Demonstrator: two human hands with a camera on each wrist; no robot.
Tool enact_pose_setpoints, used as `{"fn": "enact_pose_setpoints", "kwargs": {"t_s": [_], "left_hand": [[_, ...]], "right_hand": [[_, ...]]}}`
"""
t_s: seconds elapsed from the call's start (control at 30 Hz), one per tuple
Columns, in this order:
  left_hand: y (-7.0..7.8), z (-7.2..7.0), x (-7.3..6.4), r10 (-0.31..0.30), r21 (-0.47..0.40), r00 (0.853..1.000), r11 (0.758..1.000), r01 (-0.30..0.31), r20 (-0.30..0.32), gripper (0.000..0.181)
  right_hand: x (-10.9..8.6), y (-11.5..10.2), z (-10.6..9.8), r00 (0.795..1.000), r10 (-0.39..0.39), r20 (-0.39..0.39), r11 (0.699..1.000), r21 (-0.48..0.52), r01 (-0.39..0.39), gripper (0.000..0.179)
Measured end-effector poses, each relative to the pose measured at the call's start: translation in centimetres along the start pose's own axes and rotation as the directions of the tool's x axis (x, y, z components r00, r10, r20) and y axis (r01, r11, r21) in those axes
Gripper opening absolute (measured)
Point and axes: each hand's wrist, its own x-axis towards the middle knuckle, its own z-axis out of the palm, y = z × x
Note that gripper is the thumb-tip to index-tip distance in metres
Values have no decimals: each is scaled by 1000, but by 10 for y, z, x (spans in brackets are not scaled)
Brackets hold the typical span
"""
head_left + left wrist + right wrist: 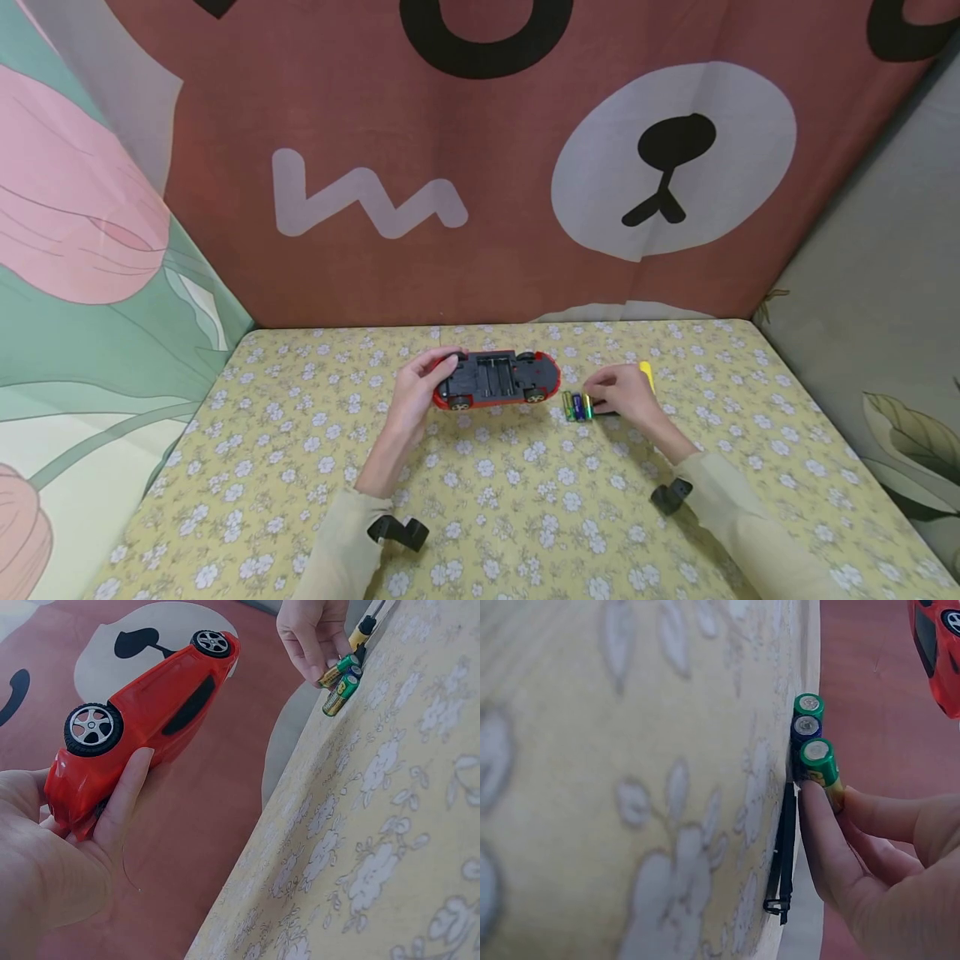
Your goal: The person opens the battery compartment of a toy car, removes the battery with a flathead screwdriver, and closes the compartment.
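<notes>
A red toy car (543,379) is held upside down above the table by my left hand (411,396), which grips one end with the thumb on the dark underside. Its battery compartment (495,377) faces up, uncovered, with no batteries visible in it. To the car's right, my right hand (630,392) pinches a green and gold battery (819,756) between thumb and fingers. Beside that one are a blue battery (807,726) and another green battery (808,703), close together in a row. Next to the fingers lies a flat black plastic piece (784,847), resembling a battery cover.
A screwdriver with a yellow and black handle (363,631) lies beyond my right hand. The table (480,517) has a yellow floral cloth. Behind it hangs a red-brown curtain (360,283) with a bear print, and printed fabric (90,350) hangs at the left.
</notes>
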Motion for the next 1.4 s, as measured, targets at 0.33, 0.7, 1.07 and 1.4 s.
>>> {"fn": "enact_pose_setpoints", "kwargs": {"t_s": [0.33,0.7,1.07,1.4], "left_hand": [[-1,0,0,-8,5,1000,1000,8,-1,39],[-1,1,0,-4,-4,1000,1000,4,-1,40],[-1,0,1,-14,-13,1000,1000,14,3,39],[-2,0,1,-13,-13,1000,1000,13,6,39]], "right_hand": [[3,0,3,1000,-25,-4,995,-100,24,13],[3,0,-15,987,-133,-91,935,-342,94,20],[4,1,-24,996,-60,58,846,-527,82,41],[7,1,-23,995,-42,95,813,-576,89,40]]}}
